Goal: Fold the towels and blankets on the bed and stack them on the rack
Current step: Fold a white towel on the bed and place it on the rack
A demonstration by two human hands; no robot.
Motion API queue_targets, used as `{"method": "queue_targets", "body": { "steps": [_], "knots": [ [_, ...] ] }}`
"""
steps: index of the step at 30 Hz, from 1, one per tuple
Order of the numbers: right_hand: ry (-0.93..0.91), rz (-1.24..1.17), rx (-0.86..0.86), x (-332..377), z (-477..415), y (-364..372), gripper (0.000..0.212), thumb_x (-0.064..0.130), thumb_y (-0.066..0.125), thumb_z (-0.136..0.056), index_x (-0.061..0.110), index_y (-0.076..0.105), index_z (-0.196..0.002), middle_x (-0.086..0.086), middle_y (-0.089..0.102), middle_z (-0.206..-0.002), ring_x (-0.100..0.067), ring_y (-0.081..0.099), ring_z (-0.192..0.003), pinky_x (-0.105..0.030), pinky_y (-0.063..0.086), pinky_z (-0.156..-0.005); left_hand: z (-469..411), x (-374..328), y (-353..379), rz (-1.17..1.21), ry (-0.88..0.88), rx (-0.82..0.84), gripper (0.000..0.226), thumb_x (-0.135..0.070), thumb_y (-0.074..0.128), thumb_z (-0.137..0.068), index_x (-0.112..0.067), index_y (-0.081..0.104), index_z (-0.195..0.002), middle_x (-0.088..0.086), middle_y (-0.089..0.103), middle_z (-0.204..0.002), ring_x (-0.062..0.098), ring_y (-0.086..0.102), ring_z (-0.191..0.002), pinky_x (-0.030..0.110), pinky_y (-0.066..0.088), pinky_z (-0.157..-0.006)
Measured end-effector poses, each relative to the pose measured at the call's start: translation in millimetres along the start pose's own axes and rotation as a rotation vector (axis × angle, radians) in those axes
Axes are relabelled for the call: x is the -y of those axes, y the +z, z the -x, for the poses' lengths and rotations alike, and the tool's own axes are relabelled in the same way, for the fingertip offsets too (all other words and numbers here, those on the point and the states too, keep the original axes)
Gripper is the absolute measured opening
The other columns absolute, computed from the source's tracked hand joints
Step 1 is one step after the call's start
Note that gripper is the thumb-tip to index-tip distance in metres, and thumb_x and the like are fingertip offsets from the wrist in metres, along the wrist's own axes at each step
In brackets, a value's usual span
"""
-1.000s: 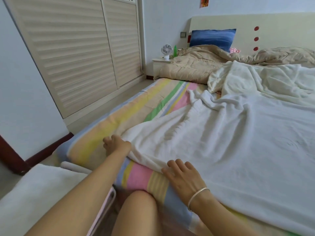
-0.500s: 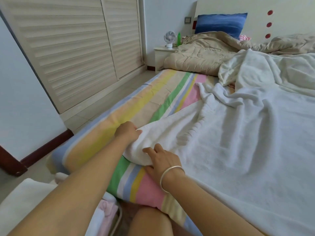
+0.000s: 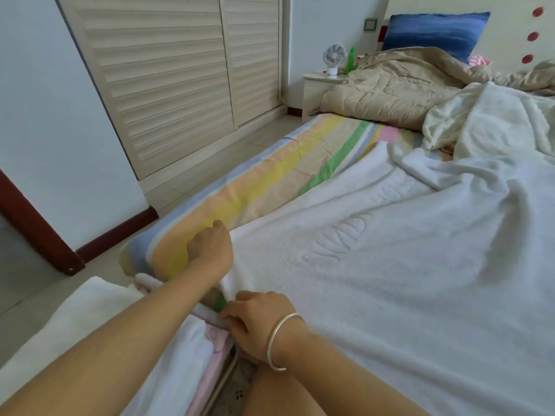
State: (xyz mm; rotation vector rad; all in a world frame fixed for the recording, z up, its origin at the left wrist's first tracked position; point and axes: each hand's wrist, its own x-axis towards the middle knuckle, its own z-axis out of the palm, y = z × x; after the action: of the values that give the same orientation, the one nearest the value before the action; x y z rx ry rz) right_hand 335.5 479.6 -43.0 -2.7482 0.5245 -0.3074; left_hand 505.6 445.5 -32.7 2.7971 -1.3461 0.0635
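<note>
Left grip [image 3: 210, 250] is bunched tight on the side hem of the white towel [image 3: 390, 280]. Right grip [image 3: 258, 322] is pinching its near hem at the foot of the bed [image 3: 255, 187], just over the rack [image 3: 144, 280] (one folded towel [image 3: 75, 319] already sits there). The white towel lies spread across the bed, with its far end up against a rumpled white blanket [image 3: 495, 124].

Risk here: if I haul harder, that far end could drag the blanket along. Or the near hem could slide off the mattress and the fold would go crooked.

Against half a second back, the ridges are pulled out and the embossed lettering lies flat. My grips have spread apart, the right one lower.
</note>
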Motion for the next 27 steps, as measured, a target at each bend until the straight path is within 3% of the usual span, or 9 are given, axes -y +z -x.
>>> {"method": "queue_targets", "body": {
  "steps": [2,6,9,13,15,18,20,23,27],
  "knots": [
    [-0.009,-0.012,-0.005,2,3,1,0.036,0.031,0.039,-0.091,0.022,0.067,-0.112,-0.006,0.064,-0.095,-0.038,0.06,-0.075,-0.035,0.039,-0.06,1,0,-2,0.003,0.001,0.016,0.019,-0.02,0.046,-0.102,-0.008,0.045,-0.116,0.01,0.062,-0.108,0.025,0.061,-0.092,0.032,0.041,-0.062],
    [0.103,-0.099,-0.051,-5,17,-18,0.027,0.035,0.042,-0.095,0.025,0.062,-0.112,0.002,0.064,-0.099,-0.026,0.062,-0.083,-0.033,0.045,-0.069,2,17,-3,0.114,0.01,0.159,0.037,-0.04,0.038,-0.103,-0.009,0.052,-0.117,0.005,0.057,-0.099,0.022,0.054,-0.086,0.032,0.043,-0.068],
    [0.204,-0.097,-0.054,-21,29,-31,0.021,0.043,0.047,-0.096,0.026,0.057,-0.105,0.011,0.056,-0.082,-0.014,0.057,-0.078,-0.031,0.047,-0.072,2,30,-1,0.161,0.048,0.224,0.044,-0.047,0.037,-0.102,-0.007,0.055,-0.11,0.003,0.059,-0.094,0.022,0.057,-0.084,0.031,0.047,-0.067],
    [0.263,-0.075,-0.032,-26,39,-37,0.02,0.046,0.047,-0.095,0.029,0.056,-0.102,0.016,0.049,-0.073,-0.01,0.053,-0.074,-0.03,0.047,-0.072,16,35,-5,-0.046,0.138,0.055,0.044,-0.045,0.032,-0.104,-0.01,0.059,-0.104,-0.001,0.052,-0.079,0.018,0.053,-0.073,0.027,0.036,-0.055],
    [0.268,-0.068,-0.039,-24,41,-38,0.019,0.044,0.046,-0.096,0.03,0.057,-0.102,0.017,0.05,-0.074,-0.01,0.055,-0.074,-0.03,0.048,-0.071,26,37,-5,-0.147,0.161,-0.01,0.043,-0.045,0.031,-0.104,-0.012,0.058,-0.106,0.0,0.057,-0.084,0.017,0.051,-0.071,0.027,0.03,-0.051],
    [0.272,-0.066,-0.045,-20,44,-37,0.019,0.042,0.045,-0.096,0.031,0.057,-0.105,0.018,0.05,-0.075,-0.012,0.058,-0.077,-0.029,0.049,-0.071,32,39,-1,-0.231,0.167,-0.018,0.043,-0.047,0.031,-0.104,-0.013,0.058,-0.109,0.002,0.066,-0.097,0.018,0.057,-0.078,0.027,0.033,-0.058],
    [0.279,-0.071,-0.034,-19,46,-39,0.019,0.04,0.044,-0.097,0.031,0.056,-0.109,0.018,0.05,-0.077,-0.012,0.059,-0.078,-0.029,0.05,-0.072,31,36,-5,-0.181,0.126,0.002,0.037,-0.045,0.038,-0.102,-0.013,0.055,-0.11,0.004,0.064,-0.101,0.019,0.056,-0.08,0.028,0.037,-0.062],
    [0.314,-0.061,-0.041,-28,50,-50,0.02,0.037,0.044,-0.097,0.032,0.055,-0.113,0.018,0.053,-0.086,-0.011,0.059,-0.081,-0.029,0.051,-0.076,23,17,-17,-0.156,0.142,-0.021,0.03,-0.026,0.056,-0.092,-0.014,0.045,-0.117,0.007,0.054,-0.116,0.023,0.054,-0.1,0.03,0.04,-0.073],
    [0.42,-0.013,-0.065,-60,52,-69,0.019,0.033,0.044,-0.097,0.033,0.056,-0.111,0.016,0.059,-0.101,-0.009,0.058,-0.085,-0.026,0.049,-0.076,7,-34,-27,0.005,0.284,-0.041,0.04,-0.013,0.052,-0.088,-0.017,0.046,-0.127,0.005,0.048,-0.126,0.025,0.048,-0.113,0.033,0.04,-0.09]
  ]
}}
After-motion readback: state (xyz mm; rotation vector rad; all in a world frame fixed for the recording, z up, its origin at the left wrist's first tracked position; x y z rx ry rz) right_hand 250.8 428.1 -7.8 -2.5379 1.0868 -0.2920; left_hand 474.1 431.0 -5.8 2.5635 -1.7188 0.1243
